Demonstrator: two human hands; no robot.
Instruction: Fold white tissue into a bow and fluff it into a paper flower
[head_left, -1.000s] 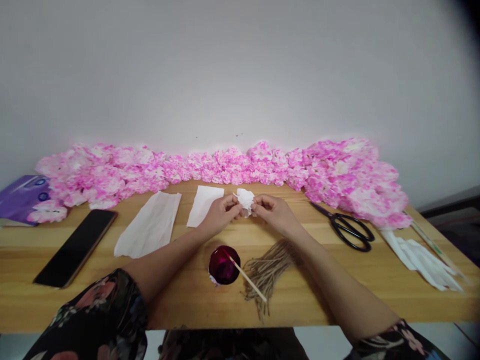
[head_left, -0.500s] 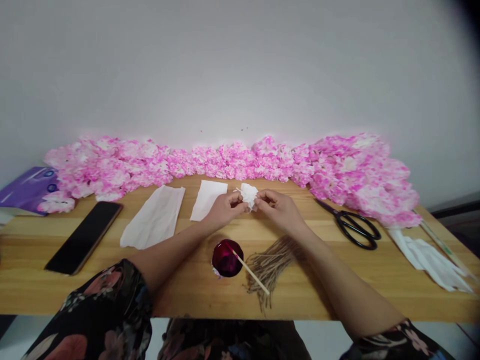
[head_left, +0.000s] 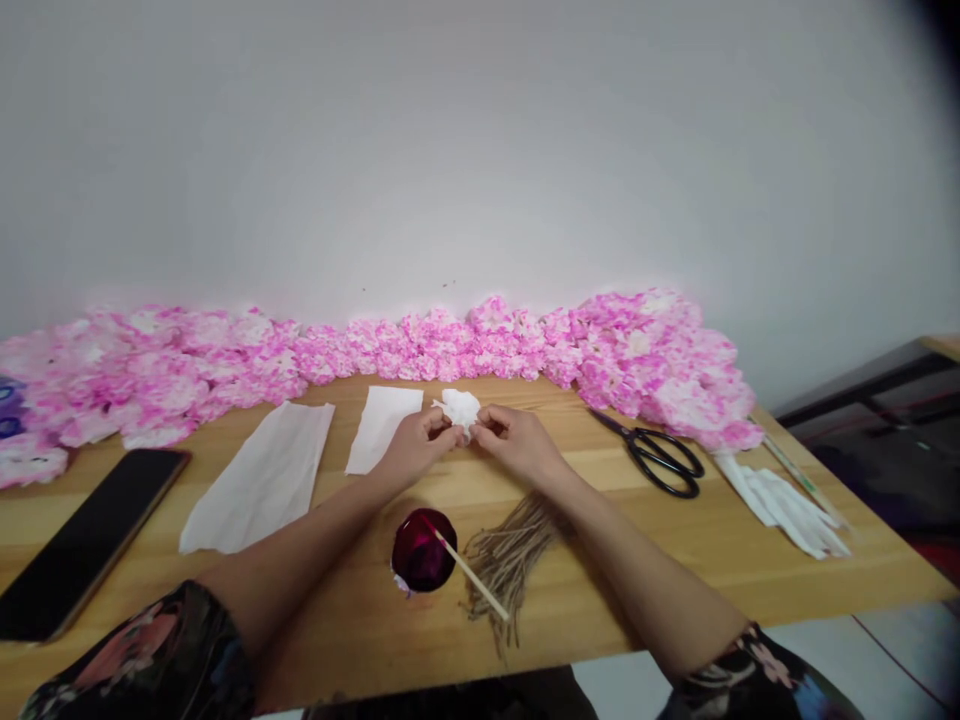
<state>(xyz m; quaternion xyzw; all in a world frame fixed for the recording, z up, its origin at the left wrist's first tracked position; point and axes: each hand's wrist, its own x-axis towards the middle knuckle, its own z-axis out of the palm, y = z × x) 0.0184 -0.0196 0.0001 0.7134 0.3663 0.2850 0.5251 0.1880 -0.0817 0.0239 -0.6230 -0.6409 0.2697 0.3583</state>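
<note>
Between my two hands is a small white paper flower [head_left: 460, 407] with ruffled petals. My left hand [head_left: 424, 440] pinches its left side with thumb and forefinger. On the other side, my right hand [head_left: 514, 437] grips the lower right edge between its fingertips. A flat white paper piece [head_left: 384, 425] lies just left of my left hand, and a larger paper sheet [head_left: 262, 480] farther left. Below my hands stands a bowl of dark magenta liquid [head_left: 421, 560] with a thin wooden stick [head_left: 480, 585] resting in it. A bundle of brown twigs [head_left: 517, 550] lies under my right forearm.
Pink and white paper flowers [head_left: 442, 345] line the wall along the table's back. Black-handled scissors [head_left: 660, 462] and white gloves [head_left: 787, 508] lie at the right. A black phone [head_left: 86, 545] lies at the left, and part of a purple package [head_left: 10, 408] shows at the edge.
The view has turned right and tilted, so the table's contents appear farther left. Both hands still hold the white flower, whose petals look slightly more spread.
</note>
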